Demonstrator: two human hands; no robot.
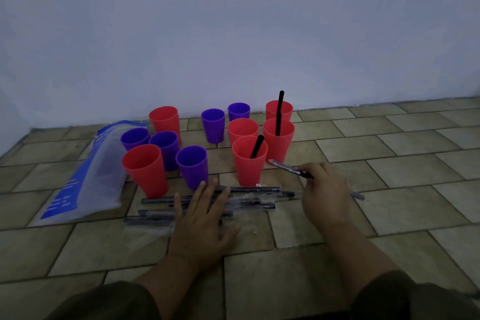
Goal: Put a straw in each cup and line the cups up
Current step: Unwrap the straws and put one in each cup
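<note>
Several red and purple cups stand on the tiled floor near the wall. Three red cups on the right hold black straws: the nearest [250,161], one behind it [278,138] and the far one [279,109]. A pile of wrapped black straws [249,199] lies in front of the cups. My left hand [204,218] lies flat with straight fingers on that pile. My right hand [326,192] pinches one wrapped straw [285,167], held slanted just right of the nearest red cup.
A blue and clear plastic bag [88,176] lies flat at the left of the cups. The white wall [233,34] rises right behind the back cups. Bare floor tiles [402,163] stretch to the right.
</note>
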